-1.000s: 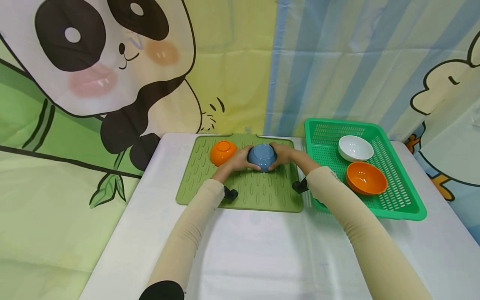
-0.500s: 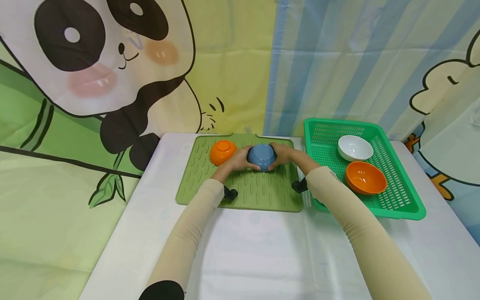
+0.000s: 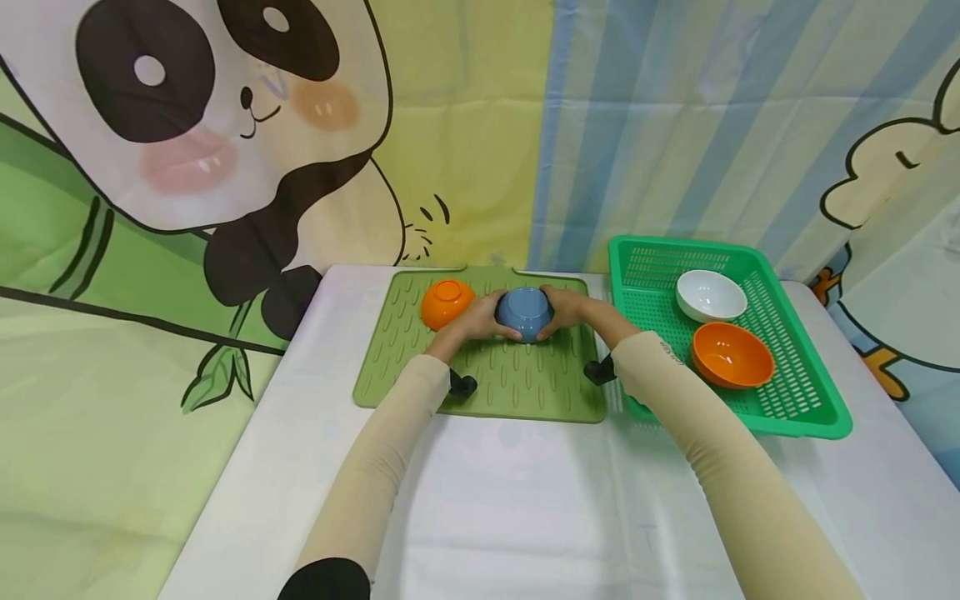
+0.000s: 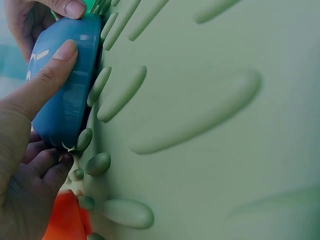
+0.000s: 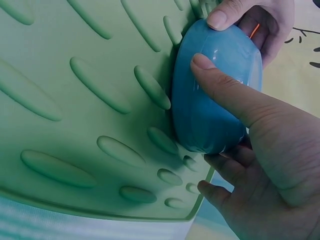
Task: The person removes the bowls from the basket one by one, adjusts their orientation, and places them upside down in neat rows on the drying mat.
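Observation:
An upside-down blue bowl [image 3: 525,312] sits on the green ridged drying mat [image 3: 517,392], between both hands. My left hand [image 3: 482,319] grips its left side, the thumb laid along the near wall and the fingers round behind. On the opposite side my right hand [image 3: 567,310] grips it the same way. In the left wrist view the blue bowl [image 4: 67,95] has its rim down at the mat's ridges. The right wrist view shows the rim of the bowl [image 5: 215,95] close on the mat too. Left of it lies an overturned orange bowl [image 3: 442,307], next to my left hand.
At the right stands a green perforated basket [image 3: 813,350]. A white bowl [image 3: 711,297] and a larger orange bowl [image 3: 732,357] sit in it, both opening upward. My right sleeve crosses over the basket's near left corner. A printed curtain [image 3: 465,150] hangs behind the white table [image 3: 495,517].

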The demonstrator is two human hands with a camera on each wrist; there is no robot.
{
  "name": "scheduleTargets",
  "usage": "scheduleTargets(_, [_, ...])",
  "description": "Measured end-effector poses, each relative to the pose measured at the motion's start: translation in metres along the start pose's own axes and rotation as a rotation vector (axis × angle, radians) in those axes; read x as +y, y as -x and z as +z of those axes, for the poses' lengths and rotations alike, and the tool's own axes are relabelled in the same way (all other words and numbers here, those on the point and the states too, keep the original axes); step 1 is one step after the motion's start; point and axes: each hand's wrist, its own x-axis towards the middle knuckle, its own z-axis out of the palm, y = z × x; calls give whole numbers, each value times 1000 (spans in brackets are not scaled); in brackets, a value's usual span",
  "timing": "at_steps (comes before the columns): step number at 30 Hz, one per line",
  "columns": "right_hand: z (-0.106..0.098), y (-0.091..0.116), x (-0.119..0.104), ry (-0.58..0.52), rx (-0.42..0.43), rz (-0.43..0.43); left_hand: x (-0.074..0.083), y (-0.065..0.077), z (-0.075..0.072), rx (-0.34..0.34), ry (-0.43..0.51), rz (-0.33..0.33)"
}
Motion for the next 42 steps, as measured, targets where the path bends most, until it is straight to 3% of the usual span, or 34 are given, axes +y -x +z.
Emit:
scheduleTargets(14, [-6,7,-4,-38,-16,-30,1,-2,-1,-24,-10,-5])
scheduleTargets(19, [-21,21,-5,-141,7,-100,3,-2,-2,-23,2,-2])
scheduleTargets(25, [-46,44,3,-353,80,-203,1,-2,0,-33,2,-18])
scheduleTargets(30, [-66,65,23,-470,180,-233,-2,-2,1,-25,2,-19])
scheduleTargets(35, [-85,91,51,-613,270,-200,-2,-1,0,-23,17,-16])
scheduleTargets(39, [-96,111,81,-690,370,-117,-2,-1,1,-24,29,-13])
scheduleTargets(42, [-98,123,106,-683,434,-5,-2,0,2,-21,31,-15])
